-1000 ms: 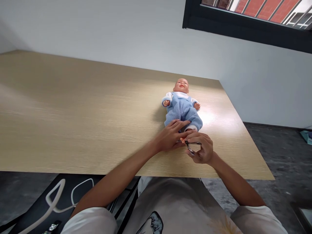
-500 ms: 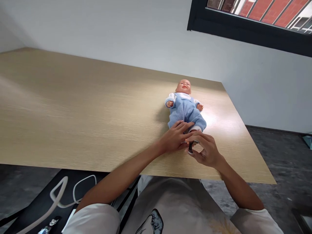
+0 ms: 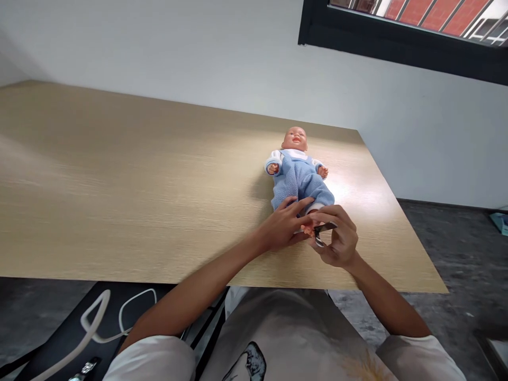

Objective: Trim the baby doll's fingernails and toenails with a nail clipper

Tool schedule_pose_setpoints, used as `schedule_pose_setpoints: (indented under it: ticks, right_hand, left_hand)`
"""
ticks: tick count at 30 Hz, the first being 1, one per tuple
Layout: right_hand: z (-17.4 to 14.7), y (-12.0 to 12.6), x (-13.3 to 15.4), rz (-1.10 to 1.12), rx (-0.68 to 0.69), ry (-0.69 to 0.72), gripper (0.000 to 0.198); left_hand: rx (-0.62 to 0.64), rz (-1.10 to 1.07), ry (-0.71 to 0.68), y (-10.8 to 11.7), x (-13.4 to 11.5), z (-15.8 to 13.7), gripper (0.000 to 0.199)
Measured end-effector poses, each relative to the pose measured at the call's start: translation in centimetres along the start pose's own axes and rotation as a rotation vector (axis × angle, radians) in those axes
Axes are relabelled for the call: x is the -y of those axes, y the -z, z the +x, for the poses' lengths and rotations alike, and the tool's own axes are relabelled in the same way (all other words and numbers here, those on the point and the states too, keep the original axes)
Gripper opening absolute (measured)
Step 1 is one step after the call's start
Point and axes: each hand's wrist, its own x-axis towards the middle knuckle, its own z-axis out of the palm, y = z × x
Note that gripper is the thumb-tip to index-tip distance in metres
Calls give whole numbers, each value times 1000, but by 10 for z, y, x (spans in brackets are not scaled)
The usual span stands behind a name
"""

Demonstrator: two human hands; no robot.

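A baby doll [image 3: 299,172] in blue fleece overalls and a white top lies on its back on the table, its feet toward me. My left hand [image 3: 283,225] is round the doll's lower leg and bare foot [image 3: 308,230], thumb below and fingers above, some lying over the blue trouser leg. My right hand [image 3: 339,238] grips a shiny metal nail clipper [image 3: 325,227] between thumb and fingers. Its lever stands apart from the body, and its tip is at the doll's toes. Whether the jaws touch a toe I cannot tell.
The wooden table [image 3: 138,185] reaches far to the left, with its right edge close beyond the doll. A black chair [image 3: 59,338] with a white cable [image 3: 91,328] stands below its front edge. A wall and a dark window frame [image 3: 357,34] are behind.
My right hand has turned the nail clipper, so its lever now points to the right and shows more fully. The doll's toes are more visible. My left hand stays at the leg.
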Motion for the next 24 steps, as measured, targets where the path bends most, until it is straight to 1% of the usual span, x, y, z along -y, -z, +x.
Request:
schedule_pose_setpoints:
  ticks: [1,3,6,8,13,17,24]
  right_hand:
    - [1,0,0,7,-4,14,33]
    - [2,2,-1,28,33,64,31]
    - [0,7,-3,24,77,130,35]
    - [-6,11,-3,-19,70,147,38]
    - [-36,15,-3,-206,2,235,34]
    - [-51,9,-2,-236,24,234,38]
    - [-46,1,7,-330,50,236,46]
  left_hand:
    - [7,4,2,0,0,0,48]
    - [11,13,1,1,0,1,48]
    - [-5,26,-2,1,-1,2,51]
    - [-5,36,-3,1,-3,3,51]
    - [16,30,22,3,-6,5,51]
    - [-4,26,26,5,-7,5,50]
    - [4,14,14,3,-6,5,52]
